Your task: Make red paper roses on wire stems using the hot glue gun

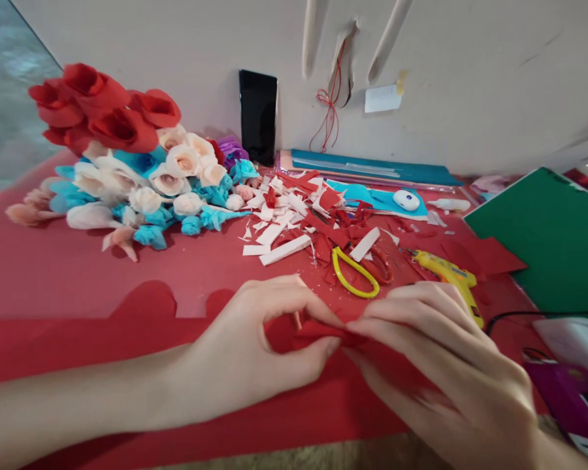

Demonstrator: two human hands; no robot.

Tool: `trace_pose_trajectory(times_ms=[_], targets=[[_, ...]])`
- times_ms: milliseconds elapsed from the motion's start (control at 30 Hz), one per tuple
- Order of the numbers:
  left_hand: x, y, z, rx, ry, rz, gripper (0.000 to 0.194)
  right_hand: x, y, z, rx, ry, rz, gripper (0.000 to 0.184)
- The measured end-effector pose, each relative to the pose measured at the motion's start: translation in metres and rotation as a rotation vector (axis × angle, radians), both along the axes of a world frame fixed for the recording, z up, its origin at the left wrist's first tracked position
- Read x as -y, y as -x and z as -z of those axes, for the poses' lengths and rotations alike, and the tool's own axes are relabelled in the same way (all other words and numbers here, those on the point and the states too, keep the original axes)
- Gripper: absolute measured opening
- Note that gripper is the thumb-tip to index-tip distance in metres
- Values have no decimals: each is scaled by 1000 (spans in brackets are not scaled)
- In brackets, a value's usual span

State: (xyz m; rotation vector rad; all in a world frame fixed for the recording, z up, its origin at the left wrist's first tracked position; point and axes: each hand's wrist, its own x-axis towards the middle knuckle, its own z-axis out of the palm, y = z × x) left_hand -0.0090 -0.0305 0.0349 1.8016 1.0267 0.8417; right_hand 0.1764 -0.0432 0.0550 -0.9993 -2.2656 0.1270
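My left hand [259,339] pinches a piece of red crepe paper [318,331] between thumb and fingertips. From the other side, my right hand [436,352] has its fingers closed on the same paper; its lower part is slightly blurred. The paper is held up over the red-covered table, and much of it is hidden by my fingers. Scissors with yellow and red handles [355,274] lie just beyond my hands, their blades under scraps. A yellow glue gun [445,271] rests behind my right hand.
Paper flowers [181,163] in several colours are heaped at the left. Red and white scraps [289,215] cover the middle. A black phone [258,117] leans on the wall. A green board [549,235] and a dark cable [543,313] are at the right.
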Motion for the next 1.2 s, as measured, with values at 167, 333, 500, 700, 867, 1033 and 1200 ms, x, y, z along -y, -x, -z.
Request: trace_pose_trajectory(times_ms=[167, 333, 500, 700, 867, 1033, 1200], targets=[[0, -1, -1, 18, 12, -9, 8, -2, 0, -2, 64, -42, -14, 6], [-2, -1, -2, 40, 41, -16, 10, -4, -1, 0, 111, -81, -22, 7], [-4, -1, -1, 9, 101, -12, 8, -4, 0, -1, 141, -157, -14, 7], [-6, -2, -4, 10, 153, -9, 7, -5, -2, 1, 207, -220, -5, 13], [-7, -3, -5, 20, 172, 9, 7, -3, -11, 5, 304, -282, -58, 12], [-7, -3, -5, 20, 210, 17, 7, -1, -13, 5, 360, -353, -87, 17], [-7, -1, -6, 19, 204, 11, 7, -4, -7, 2, 271, -303, -23, 14]])
